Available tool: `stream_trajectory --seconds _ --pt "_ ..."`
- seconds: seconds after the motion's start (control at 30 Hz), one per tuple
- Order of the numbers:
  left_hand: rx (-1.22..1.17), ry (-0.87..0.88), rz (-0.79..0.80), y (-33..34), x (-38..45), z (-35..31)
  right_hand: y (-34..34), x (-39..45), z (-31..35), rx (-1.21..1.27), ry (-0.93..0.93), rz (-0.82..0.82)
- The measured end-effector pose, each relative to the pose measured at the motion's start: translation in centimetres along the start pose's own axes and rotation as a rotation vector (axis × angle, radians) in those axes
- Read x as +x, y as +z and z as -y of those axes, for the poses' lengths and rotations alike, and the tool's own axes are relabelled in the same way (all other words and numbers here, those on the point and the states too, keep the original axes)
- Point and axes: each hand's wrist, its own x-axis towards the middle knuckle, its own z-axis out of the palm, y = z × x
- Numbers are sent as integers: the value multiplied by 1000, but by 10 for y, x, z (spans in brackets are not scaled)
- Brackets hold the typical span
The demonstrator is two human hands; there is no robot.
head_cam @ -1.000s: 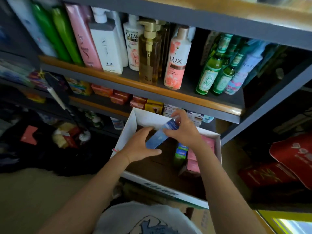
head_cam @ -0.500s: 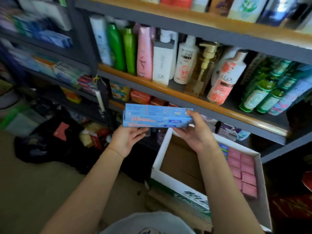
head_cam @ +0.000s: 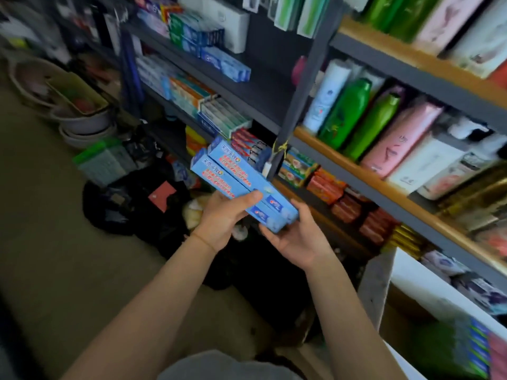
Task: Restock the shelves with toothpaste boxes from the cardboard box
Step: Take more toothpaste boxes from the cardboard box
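Note:
Two light-blue toothpaste boxes (head_cam: 233, 174) lie side by side, slanting up to the left in front of the shelves. My left hand (head_cam: 223, 218) grips them from below with the thumb laid on top near their lower end. My right hand (head_cam: 297, 237) cups the lower right end, fingers curled under it. The white-walled cardboard box (head_cam: 378, 283) stands at the lower right, with green and pink packs inside. Stacked toothpaste boxes (head_cam: 219, 116) fill the dark shelves ahead, just above the held pair.
A dark shelf post (head_cam: 299, 89) stands just right of the held boxes. Shampoo bottles (head_cam: 354, 116) and soap packs (head_cam: 329, 187) line the right shelves. Black bags (head_cam: 131, 204) and stacked basins (head_cam: 79, 119) sit on the floor at left.
The view has swung left from the cardboard box to the toothpaste shelves. The blue boxes came out of the cardboard box and now slant toward the shelves, both hands still on them.

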Motion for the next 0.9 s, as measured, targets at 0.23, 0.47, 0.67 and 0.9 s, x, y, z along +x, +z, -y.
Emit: stream_trajectory --seconds 0.23,0.47,0.67,0.9 --pt "-92 -218 -332 -41 72 -11 30 62 6 -1040 -543 -285" --pt "-126 -284 -414 -40 170 -29 85 171 35 -1703 -1067 -161" --pt "-55 -287 -365 -36 255 -60 122 243 94 -1636 -1171 -111" --pt "-47 -294 -267 -56 337 -92 170 312 141 -1604 -1100 -93"
